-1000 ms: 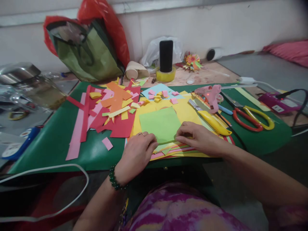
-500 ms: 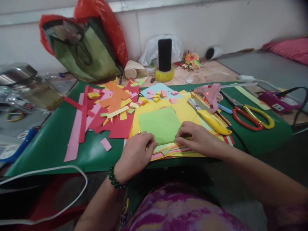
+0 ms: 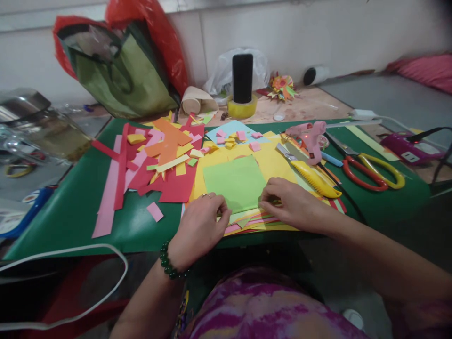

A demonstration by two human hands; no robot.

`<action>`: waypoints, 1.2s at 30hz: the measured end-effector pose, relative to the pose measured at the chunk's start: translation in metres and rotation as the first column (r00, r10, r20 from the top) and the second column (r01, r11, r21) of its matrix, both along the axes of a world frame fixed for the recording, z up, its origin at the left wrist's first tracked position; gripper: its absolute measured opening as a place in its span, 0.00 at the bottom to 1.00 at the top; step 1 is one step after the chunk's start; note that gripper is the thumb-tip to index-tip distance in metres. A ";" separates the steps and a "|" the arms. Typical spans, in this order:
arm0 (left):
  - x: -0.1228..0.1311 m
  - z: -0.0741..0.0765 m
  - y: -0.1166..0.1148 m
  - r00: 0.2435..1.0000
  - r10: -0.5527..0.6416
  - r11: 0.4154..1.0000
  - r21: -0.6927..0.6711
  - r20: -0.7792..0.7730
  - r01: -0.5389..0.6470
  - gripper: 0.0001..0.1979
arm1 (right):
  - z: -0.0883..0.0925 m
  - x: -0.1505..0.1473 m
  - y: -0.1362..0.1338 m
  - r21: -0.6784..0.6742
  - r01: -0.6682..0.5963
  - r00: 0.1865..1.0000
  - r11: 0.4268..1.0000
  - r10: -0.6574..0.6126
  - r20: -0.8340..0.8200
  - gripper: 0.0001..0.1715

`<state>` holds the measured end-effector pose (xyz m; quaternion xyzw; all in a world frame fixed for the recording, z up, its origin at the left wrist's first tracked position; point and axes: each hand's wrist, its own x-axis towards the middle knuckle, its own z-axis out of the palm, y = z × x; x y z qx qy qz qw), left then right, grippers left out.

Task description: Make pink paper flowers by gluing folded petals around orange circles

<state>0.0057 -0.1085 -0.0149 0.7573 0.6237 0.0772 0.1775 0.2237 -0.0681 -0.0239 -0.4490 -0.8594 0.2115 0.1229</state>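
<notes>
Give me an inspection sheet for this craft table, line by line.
Surface: green mat, largely covered with paper.
Work things: green sheet lies on a stack of yellow sheets.
Clutter: red, pink and orange scraps on the left; utility knife, glue gun and scissors on the right.
Hands: left hand and right hand, fingertips on the green sheet's near corners; grip unclear.
Cables: white cable loops at the near left edge; black cable by the purple device.
Surroundings: phone upright in a tape roll, green bag, paper flower near the wall.
</notes>
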 end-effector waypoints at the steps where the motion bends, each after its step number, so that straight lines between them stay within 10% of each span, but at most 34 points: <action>1: 0.000 0.000 0.000 1.000 -0.002 1.000 -0.001 -0.003 0.002 0.07 | 0.001 0.000 0.000 0.002 -0.002 1.000 1.000 0.002 0.005 0.07; 12: -0.004 0.002 -0.002 0.999 -0.043 0.999 0.000 -0.024 0.043 0.04 | -0.006 0.007 0.001 -0.029 0.051 0.998 0.998 -0.051 -0.034 0.12; 18: -0.007 -0.004 0.000 0.946 -0.279 0.944 0.132 -0.165 0.302 0.23 | -0.013 0.011 0.000 0.120 -0.027 0.999 0.992 0.032 -0.035 0.18; 27: -0.004 0.003 -0.004 0.833 -0.396 0.864 0.151 -0.388 0.481 0.16 | -0.006 0.013 -0.002 0.519 -0.488 0.873 0.702 0.384 0.301 0.11; 36: -0.031 -0.007 -0.022 0.853 -0.332 0.843 0.278 -0.404 0.460 0.22 | -0.009 0.024 -0.004 0.553 -0.513 0.857 0.656 0.424 0.292 0.14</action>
